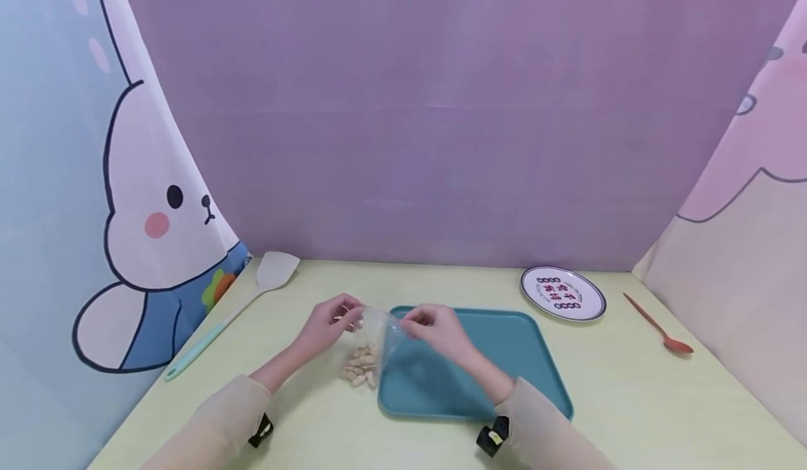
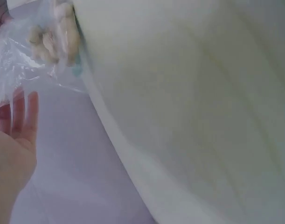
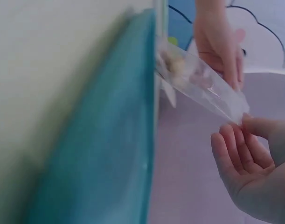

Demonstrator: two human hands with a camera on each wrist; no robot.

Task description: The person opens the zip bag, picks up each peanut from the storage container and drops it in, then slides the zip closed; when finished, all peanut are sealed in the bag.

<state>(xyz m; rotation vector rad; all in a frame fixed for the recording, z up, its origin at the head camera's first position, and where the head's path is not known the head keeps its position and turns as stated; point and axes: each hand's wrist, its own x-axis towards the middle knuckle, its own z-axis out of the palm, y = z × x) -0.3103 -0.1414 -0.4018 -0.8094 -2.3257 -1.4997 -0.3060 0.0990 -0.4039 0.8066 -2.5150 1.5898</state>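
Note:
A clear plastic bag (image 1: 389, 337) hangs between the two hands, with several peanuts in their shells (image 1: 361, 367) at its bottom. My left hand (image 1: 329, 321) pinches the bag's top edge on the left side. At the other end of that edge, my right hand (image 1: 441, 330) grips the plastic between thumb and fingers, above the teal tray (image 1: 466, 405). The right wrist view shows the bag (image 3: 212, 91) stretched between both hands. In the left wrist view, the left hand (image 2: 14, 154) is partly cut off beside the bag (image 2: 21, 65).
The tray lies just right of the peanuts on the pale yellow table (image 1: 302, 435). A long spatula (image 1: 236, 312) lies at the left edge. A white plate with red lettering (image 1: 563, 293) and a reddish-brown spoon (image 1: 658, 324) are at the right. A purple cloth (image 1: 403, 141) hangs behind.

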